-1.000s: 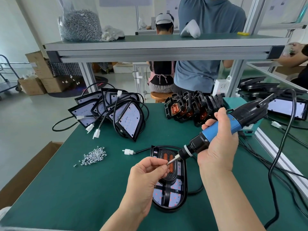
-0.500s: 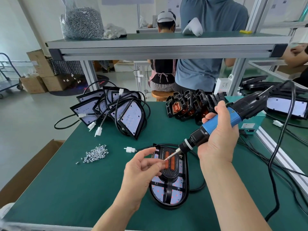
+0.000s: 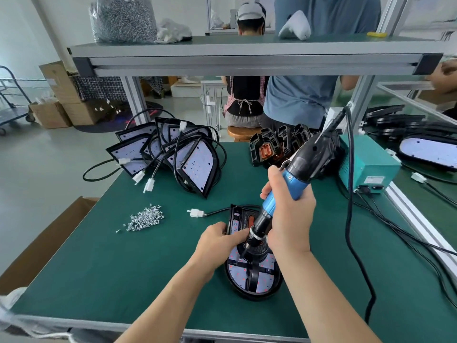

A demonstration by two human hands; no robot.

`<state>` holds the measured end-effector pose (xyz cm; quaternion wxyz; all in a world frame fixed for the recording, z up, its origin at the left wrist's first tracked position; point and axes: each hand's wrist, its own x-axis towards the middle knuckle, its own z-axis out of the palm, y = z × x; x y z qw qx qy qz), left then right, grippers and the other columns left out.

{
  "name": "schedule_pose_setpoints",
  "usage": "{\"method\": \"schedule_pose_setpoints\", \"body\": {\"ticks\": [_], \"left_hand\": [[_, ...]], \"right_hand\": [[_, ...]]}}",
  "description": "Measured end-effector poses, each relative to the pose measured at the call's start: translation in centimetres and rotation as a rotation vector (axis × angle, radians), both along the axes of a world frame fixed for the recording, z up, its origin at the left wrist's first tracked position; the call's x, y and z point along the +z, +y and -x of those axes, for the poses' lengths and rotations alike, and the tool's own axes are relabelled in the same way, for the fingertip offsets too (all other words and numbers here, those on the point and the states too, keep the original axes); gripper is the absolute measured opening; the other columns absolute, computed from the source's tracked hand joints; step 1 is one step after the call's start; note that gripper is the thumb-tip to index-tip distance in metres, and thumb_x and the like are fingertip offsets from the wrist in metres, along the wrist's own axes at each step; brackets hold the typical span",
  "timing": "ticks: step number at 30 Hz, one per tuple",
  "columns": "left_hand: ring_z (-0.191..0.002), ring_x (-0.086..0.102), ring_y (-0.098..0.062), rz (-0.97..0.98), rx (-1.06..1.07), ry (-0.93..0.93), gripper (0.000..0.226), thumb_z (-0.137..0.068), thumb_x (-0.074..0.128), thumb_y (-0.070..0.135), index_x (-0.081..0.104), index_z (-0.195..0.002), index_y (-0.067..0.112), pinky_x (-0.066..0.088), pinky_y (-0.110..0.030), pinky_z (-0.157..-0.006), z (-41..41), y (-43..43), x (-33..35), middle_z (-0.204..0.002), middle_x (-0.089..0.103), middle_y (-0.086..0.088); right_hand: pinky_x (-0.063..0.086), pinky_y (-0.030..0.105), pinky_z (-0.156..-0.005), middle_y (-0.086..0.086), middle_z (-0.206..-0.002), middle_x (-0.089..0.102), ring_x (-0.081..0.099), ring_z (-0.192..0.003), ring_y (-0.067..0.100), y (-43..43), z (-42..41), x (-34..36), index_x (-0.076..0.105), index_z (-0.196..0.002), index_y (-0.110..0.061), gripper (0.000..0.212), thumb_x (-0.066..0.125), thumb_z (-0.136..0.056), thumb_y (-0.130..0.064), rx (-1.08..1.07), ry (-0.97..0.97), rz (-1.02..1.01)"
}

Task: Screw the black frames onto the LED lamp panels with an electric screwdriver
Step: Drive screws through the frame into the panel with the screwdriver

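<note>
An LED lamp panel (image 3: 262,280) with a black frame (image 3: 252,278) laid over it lies on the green table near the front. My right hand (image 3: 290,219) grips the blue and black electric screwdriver (image 3: 294,179), held steeply with its bit down on the frame's left side. My left hand (image 3: 217,240) holds the panel's left edge, fingers curled beside the bit. A small heap of silver screws (image 3: 146,217) lies to the left. The screw under the bit is hidden.
A stack of bare LED panels (image 3: 195,164) with cables stands at the back left, a row of black frames (image 3: 279,147) at the back centre. A teal power box (image 3: 366,167) and cables sit on the right. A shelf (image 3: 247,58) spans overhead; people work beyond it.
The screwdriver has swung from a slant to nearly upright and come down onto the frame. My left hand has left the bit's tip and moved onto the panel's left edge.
</note>
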<state>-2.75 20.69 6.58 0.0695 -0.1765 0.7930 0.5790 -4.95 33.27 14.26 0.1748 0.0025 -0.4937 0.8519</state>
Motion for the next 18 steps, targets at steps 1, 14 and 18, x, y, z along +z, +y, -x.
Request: {"method": "schedule_pose_setpoints", "body": {"ticks": [1,14,18], "left_hand": [[-0.072,0.041,-0.016,-0.010,0.002,0.005,0.059,-0.056,0.071,0.062,0.047,-0.084,0.015,0.031,-0.034,-0.070,0.0,0.0,0.0,-0.077,0.046,-0.005],[-0.059,0.037,-0.014,-0.012,0.037,0.066,0.039,-0.062,0.066,0.045,0.040,-0.070,0.017,0.030,-0.029,-0.059,0.2,0.2,-0.5,-0.059,0.046,0.011],[-0.066,0.042,-0.017,-0.020,0.032,0.058,0.037,-0.061,0.065,0.044,0.044,-0.074,0.015,0.034,-0.030,-0.064,0.2,0.2,-0.5,-0.068,0.050,0.004]], "right_hand": [[0.049,0.022,-0.058,0.004,-0.068,0.058,0.054,-0.057,0.013,-0.1,0.0,0.0,0.060,-0.086,-0.014,0.023,0.077,-0.080,-0.029,0.008,0.004,-0.001],[0.048,0.021,-0.058,0.002,-0.071,0.059,0.055,-0.059,0.012,-1.3,-0.3,-0.5,0.063,-0.087,-0.015,0.017,0.076,-0.081,-0.024,0.090,0.020,-0.039],[0.049,0.020,-0.058,-0.004,-0.069,0.060,0.055,-0.058,0.010,-1.3,-0.3,-0.5,0.067,-0.093,-0.015,0.016,0.076,-0.081,-0.020,0.156,0.056,-0.066]]}}
